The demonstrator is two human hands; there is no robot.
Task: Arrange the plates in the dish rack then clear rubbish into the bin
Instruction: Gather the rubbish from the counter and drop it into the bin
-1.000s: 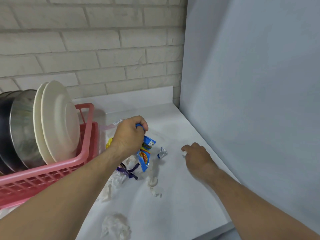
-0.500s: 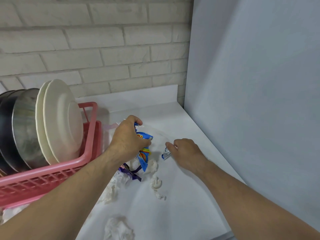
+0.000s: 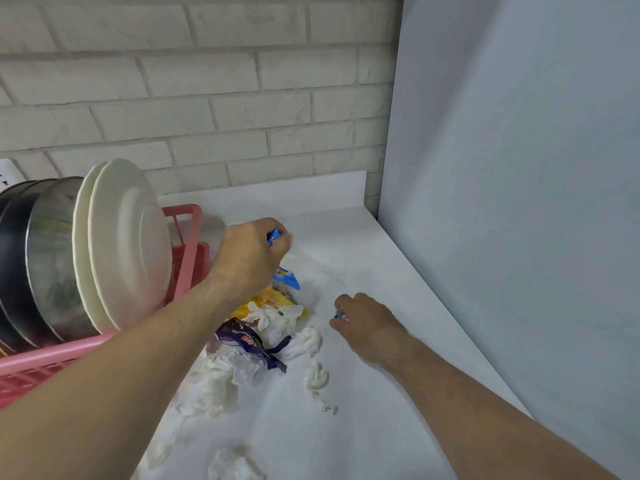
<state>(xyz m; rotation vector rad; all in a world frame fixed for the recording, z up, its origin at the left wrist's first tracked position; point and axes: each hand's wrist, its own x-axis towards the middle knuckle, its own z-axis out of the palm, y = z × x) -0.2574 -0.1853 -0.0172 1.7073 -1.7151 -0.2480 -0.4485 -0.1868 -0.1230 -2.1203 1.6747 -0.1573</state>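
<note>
**Both hands on rubbish, plates racked**

Far left I see the pink dish rack (image 3: 188, 237) on the white counter (image 3: 398, 271). Dark and steel bowls (image 3: 52, 258) stand on edge in it. Two white plates (image 3: 128, 237) stand upright at its right end, leaning on each other. Next comes the left hand (image 3: 249, 261), just right of the rack, fingers curled tight round a blue wrapper (image 3: 286, 279). The wrapper's top peeks out by the knuckles and the rest hangs below the fist. Under that hand the rubbish pile lies on the counter: a yellow wrapper (image 3: 258, 301), a purple wrapper (image 3: 246, 337), and crumpled white tissues (image 3: 221, 379) touching both. One loose tissue ball (image 3: 232, 465) sits nearer me, apart from the pile. Right of the pile the right hand (image 3: 369, 322) is low at the counter, fingers curled, pinching a small blue-silver scrap (image 3: 340, 315). A grey panel (image 3: 519, 202) closes the right side.
</note>
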